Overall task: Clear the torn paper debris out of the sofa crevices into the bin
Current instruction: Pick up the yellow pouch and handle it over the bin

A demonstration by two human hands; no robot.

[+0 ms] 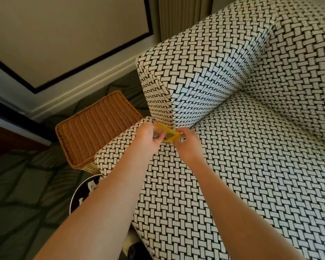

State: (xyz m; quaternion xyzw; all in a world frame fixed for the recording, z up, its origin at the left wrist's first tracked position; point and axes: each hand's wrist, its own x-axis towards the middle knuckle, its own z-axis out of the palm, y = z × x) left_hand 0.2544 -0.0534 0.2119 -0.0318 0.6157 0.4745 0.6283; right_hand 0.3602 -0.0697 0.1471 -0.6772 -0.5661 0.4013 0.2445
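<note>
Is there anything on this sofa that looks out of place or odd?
Yes. A crumpled yellow piece, apparently paper, sits at the front end of the crevice between the armrest and the seat cushion. The left hand and right hand both pinch it. It does not belong there; the rest of the sofa looks tidy.

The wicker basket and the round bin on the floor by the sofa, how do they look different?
The wicker basket is rectangular, woven and tan, while the round bin has a curved pale rim and a dark inside. The basket's top is closed by a flat woven surface; the bin is open, with white scraps showing inside. The basket is almost fully in view; the bin is partly hidden behind the left arm. Both stand on the floor beside the sofa.
</note>
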